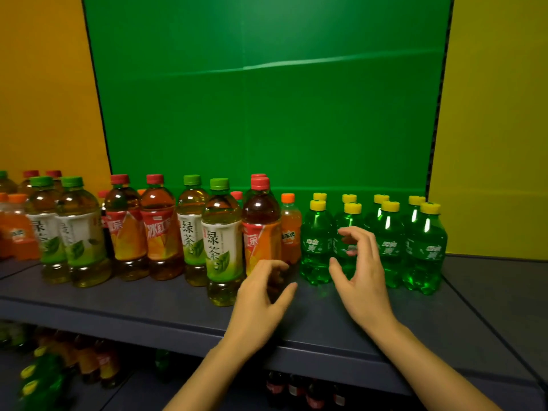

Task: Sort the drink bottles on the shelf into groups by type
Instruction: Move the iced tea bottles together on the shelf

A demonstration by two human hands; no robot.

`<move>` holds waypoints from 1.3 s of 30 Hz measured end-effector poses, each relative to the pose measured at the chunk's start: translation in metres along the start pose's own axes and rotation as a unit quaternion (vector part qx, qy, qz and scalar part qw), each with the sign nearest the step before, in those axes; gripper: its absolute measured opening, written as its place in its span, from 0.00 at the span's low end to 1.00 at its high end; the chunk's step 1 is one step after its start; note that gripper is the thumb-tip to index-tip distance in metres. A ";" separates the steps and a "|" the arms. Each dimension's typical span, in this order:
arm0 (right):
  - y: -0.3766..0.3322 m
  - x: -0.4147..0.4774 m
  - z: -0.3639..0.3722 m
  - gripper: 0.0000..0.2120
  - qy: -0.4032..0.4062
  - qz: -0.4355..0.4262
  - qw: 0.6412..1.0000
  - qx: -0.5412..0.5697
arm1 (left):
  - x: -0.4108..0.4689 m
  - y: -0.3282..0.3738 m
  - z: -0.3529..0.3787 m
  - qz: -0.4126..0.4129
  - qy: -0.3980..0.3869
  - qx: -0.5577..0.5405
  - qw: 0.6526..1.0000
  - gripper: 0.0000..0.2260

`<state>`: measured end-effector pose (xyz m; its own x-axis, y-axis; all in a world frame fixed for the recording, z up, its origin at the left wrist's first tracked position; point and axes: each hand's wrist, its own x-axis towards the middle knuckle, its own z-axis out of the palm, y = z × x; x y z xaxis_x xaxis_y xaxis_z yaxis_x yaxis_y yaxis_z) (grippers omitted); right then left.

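Observation:
Bottles stand in a row on a dark blue shelf (178, 304). Several small green soda bottles (422, 247) with yellow caps are grouped at the right. Left of them stand a small orange soda bottle (290, 229), a red-capped iced tea bottle (261, 223) and a green tea bottle (221, 238) with a green cap. More iced tea (158, 229) and green tea bottles (80, 232) mix further left. My left hand (264, 295) hovers open, fingers curled, just in front of the iced tea bottle's base. My right hand (361, 271) is open in front of a green soda bottle, holding nothing.
A green panel (267, 114) backs the shelf, with yellow panels on both sides. More orange soda bottles (17, 232) sit at the far left. A lower shelf holds further bottles, among them green soda (38, 378) and dark cola (296, 390). Bare shelf surface lies at the right end.

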<state>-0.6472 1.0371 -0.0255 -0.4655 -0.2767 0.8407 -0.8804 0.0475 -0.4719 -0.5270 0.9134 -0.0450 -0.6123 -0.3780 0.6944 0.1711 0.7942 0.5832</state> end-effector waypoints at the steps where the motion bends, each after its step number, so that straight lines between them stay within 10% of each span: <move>1: -0.007 0.001 0.008 0.22 -0.010 -0.001 1.000 0.023 | -0.002 -0.002 -0.010 -0.008 0.019 -0.012 1.000 0.09; 11: -0.047 0.012 0.096 0.42 -0.118 0.177 0.973 0.087 | -0.003 -0.028 -0.053 -0.058 0.049 -0.034 0.997 0.12; 23: -0.047 -0.002 0.078 0.18 -0.040 0.248 0.954 0.165 | 0.013 -0.025 -0.021 -0.126 -0.045 -0.128 0.983 0.32; 39: -0.038 -0.015 0.013 0.25 -0.044 0.242 0.958 0.147 | 0.080 -0.043 0.022 -0.260 0.079 -0.091 0.958 0.37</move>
<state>-0.6059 1.0266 -0.0241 -0.7920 -0.3715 0.4844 -0.4931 -0.0785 -0.8664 -0.6010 0.8595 -0.0236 -0.5289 -0.7789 0.3370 0.0156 0.3881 0.9215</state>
